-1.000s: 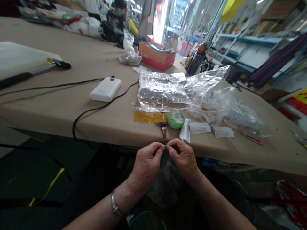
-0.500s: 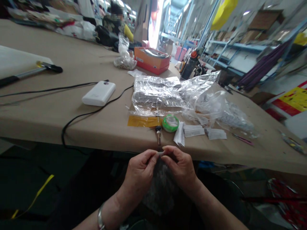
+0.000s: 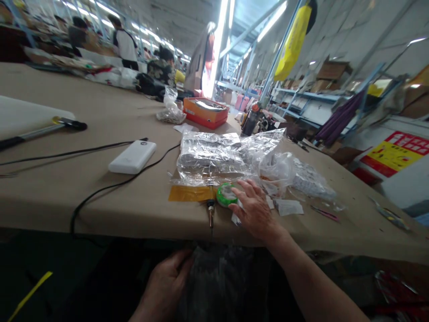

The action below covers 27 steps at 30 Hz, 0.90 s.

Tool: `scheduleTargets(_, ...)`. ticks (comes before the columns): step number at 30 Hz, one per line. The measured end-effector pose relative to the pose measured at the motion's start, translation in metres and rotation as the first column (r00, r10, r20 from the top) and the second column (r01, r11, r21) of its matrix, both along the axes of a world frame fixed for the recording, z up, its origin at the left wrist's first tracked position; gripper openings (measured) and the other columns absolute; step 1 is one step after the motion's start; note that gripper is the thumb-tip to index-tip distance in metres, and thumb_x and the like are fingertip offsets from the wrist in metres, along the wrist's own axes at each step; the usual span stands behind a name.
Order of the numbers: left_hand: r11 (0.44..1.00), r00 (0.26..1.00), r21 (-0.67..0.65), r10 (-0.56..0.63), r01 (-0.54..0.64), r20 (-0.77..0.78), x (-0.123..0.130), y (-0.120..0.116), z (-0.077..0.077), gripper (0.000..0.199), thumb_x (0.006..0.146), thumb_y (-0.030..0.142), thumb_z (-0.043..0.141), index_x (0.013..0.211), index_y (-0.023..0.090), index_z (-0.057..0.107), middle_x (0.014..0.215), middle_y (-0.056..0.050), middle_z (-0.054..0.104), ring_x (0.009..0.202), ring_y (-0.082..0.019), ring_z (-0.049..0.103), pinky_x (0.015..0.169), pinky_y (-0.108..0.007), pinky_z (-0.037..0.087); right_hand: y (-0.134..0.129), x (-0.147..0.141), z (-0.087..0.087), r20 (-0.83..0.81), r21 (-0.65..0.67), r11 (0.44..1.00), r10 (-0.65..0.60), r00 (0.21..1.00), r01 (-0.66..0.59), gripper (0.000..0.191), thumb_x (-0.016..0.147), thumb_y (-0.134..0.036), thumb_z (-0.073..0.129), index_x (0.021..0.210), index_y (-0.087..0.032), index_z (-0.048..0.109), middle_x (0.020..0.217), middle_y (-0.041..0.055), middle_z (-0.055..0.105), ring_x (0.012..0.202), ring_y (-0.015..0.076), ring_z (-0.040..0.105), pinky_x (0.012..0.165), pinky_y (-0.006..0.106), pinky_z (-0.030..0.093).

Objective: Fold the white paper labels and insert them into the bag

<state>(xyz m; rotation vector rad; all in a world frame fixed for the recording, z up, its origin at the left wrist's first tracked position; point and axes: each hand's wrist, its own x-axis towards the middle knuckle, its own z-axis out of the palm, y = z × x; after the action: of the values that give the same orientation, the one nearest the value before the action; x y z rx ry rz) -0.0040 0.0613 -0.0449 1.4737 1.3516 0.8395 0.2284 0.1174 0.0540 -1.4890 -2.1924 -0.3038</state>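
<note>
My right hand (image 3: 254, 208) reaches over the table edge with its fingers spread. Its thumb and fingertips are close to a green roll of tape (image 3: 224, 197), and its palm covers part of the white paper strips (image 3: 236, 219); whether it touches them I cannot tell. Low in front of the table, my left hand (image 3: 170, 273) is closed, thumb against fingers, at the edge of a clear plastic bag (image 3: 214, 281) above my lap. Left of the tape roll, a thin tool with a metal tip (image 3: 211, 214), resembling a soldering iron, points toward me beside an amber film strip (image 3: 189, 193).
Crinkled clear plastic packaging (image 3: 214, 158) lies behind the tape. A white power bank (image 3: 132, 157) and black cable (image 3: 100, 190) are on the left. Tweezers (image 3: 325, 213) and pliers (image 3: 389, 214) lie right. An orange box (image 3: 205, 114) stands farther back; people work beyond.
My hands have parted from a pinch around a small pale piece. The right moved up over the strips and tape; the left moved down and left. The camera view has tilted upward.
</note>
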Motion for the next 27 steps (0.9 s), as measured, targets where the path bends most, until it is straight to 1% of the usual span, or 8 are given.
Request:
scheduleTargets(4,0.999,1.0,-0.031,-0.007,0.006,-0.015,0.003,-0.006,0.003,0.018,0.077,0.031,0.06,0.086,0.025,0.075,0.092,-0.003,0.075,0.088,-0.023,0.068,0.077,-0.026,0.052,0.001,0.004,-0.004,-0.09,0.004,1.0,0.031,0.995,-0.031,0.025,0.089,-0.029,0.053,0.11,-0.019,0.061,0.128,0.0115,0.053,0.126,0.0297,0.038,0.104,0.049,0.034)
scheduleTargets(7,0.999,0.999,-0.051,-0.006,0.004,-0.034,0.006,-0.007,0.002,0.016,0.075,0.03,0.061,0.08,0.024,0.075,0.087,-0.003,0.075,0.085,-0.024,0.069,0.075,-0.027,0.051,-0.013,0.021,-0.009,-0.346,0.084,0.996,0.04,0.937,-0.011,0.012,0.09,-0.026,0.051,0.092,-0.018,0.061,0.101,0.0089,0.062,0.102,0.0222,0.055,0.091,0.038,0.045)
scheduleTargets(9,0.998,0.999,-0.063,-0.029,0.026,-0.037,0.01,-0.009,0.001,0.016,0.075,0.03,0.061,0.079,0.024,0.074,0.086,-0.003,0.075,0.084,-0.024,0.069,0.075,-0.027,0.051,-0.026,0.032,-0.016,-0.432,0.078,0.997,0.032,0.901,0.002,0.016,0.09,-0.028,0.052,0.079,-0.019,0.059,0.085,0.0055,0.062,0.088,0.0196,0.058,0.082,0.035,0.048)
scheduleTargets(11,0.995,0.997,-0.067,-0.074,0.072,-0.019,0.014,-0.011,0.0,0.017,0.077,0.031,0.06,0.082,0.025,0.075,0.087,-0.003,0.075,0.084,-0.023,0.068,0.075,-0.026,0.05,-0.039,0.038,-0.026,-0.386,0.04,0.999,0.039,0.921,-0.026,0.018,0.09,-0.032,0.052,0.084,-0.018,0.061,0.089,0.0067,0.063,0.093,0.0211,0.057,0.086,0.038,0.047)
scheduleTargets(16,0.985,0.988,-0.085,-0.148,0.15,0.034,0.027,-0.02,0.005,0.018,0.077,0.026,0.058,0.083,0.025,0.075,0.082,-0.001,0.075,0.081,-0.021,0.068,0.074,-0.025,0.049,-0.062,0.034,-0.053,-0.103,-0.008,0.999,0.044,0.994,-0.046,0.04,0.087,-0.032,0.055,0.125,-0.017,0.054,0.122,0.0111,0.059,0.12,0.0287,0.044,0.101,0.049,0.04)
scheduleTargets(20,0.98,0.984,-0.121,-0.148,0.16,0.104,0.038,-0.024,0.014,0.017,0.076,0.024,0.058,0.077,0.024,0.074,0.077,0.0,0.073,0.077,-0.021,0.066,0.072,-0.025,0.049,-0.062,0.034,-0.062,-0.185,0.051,0.997,0.06,0.981,-0.051,0.03,0.09,-0.019,0.05,0.118,-0.019,0.06,0.116,0.0094,0.063,0.115,0.0239,0.05,0.099,0.045,0.045)
scheduleTargets(24,0.956,0.958,-0.215,-0.142,0.198,0.248,0.058,-0.023,0.026,0.014,0.075,0.025,0.061,0.072,0.019,0.072,0.072,-0.003,0.071,0.074,-0.019,0.064,0.07,-0.026,0.047,-0.062,0.038,-0.058,-0.356,0.102,0.992,0.108,0.928,-0.076,0.02,0.09,-0.015,0.05,0.102,-0.021,0.066,0.101,0.0067,0.068,0.105,0.0202,0.058,0.092,0.04,0.05)
scheduleTargets(27,0.862,0.869,-0.441,-0.001,0.252,0.495,0.079,-0.021,0.039,0.018,0.075,0.031,0.065,0.08,0.014,0.069,0.073,-0.005,0.069,0.069,-0.017,0.062,0.064,-0.026,0.048,-0.078,0.032,-0.05,-0.392,0.093,0.991,0.13,0.911,-0.101,0.019,0.089,-0.013,0.049,0.099,-0.022,0.064,0.099,0.0062,0.067,0.104,0.0202,0.058,0.091,0.04,0.051)
